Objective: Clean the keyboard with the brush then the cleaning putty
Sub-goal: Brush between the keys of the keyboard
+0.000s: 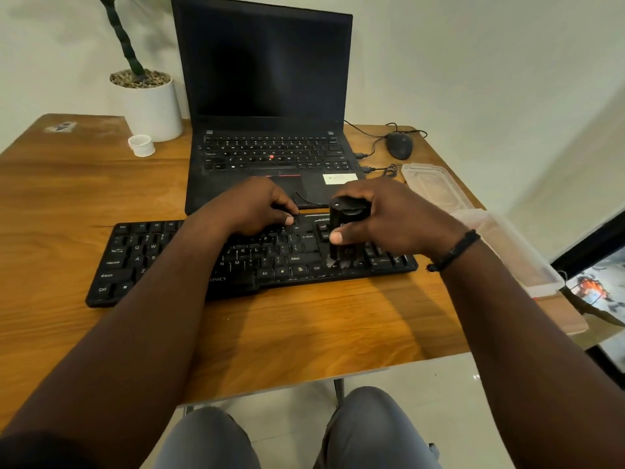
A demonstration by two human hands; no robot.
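Observation:
A black keyboard [142, 262] lies across the wooden table [67, 204] in front of me. My right hand [389, 218] grips a black brush [348, 225] upright, its lower end down on the keys between the Enter key and the number pad. Pale specks show on the keys under the brush. My left hand [257, 206] rests on the keyboard's top edge near the middle, fingers curled over the far rim and thumb on the keys. No putty can be made out.
An open black laptop [270, 96] stands just behind the keyboard. A clear plastic container [507, 252] and its lid [436, 187] sit at the right edge. A wired mouse [400, 145], a small white cup [141, 144] and a potted plant [152, 106] stand at the back.

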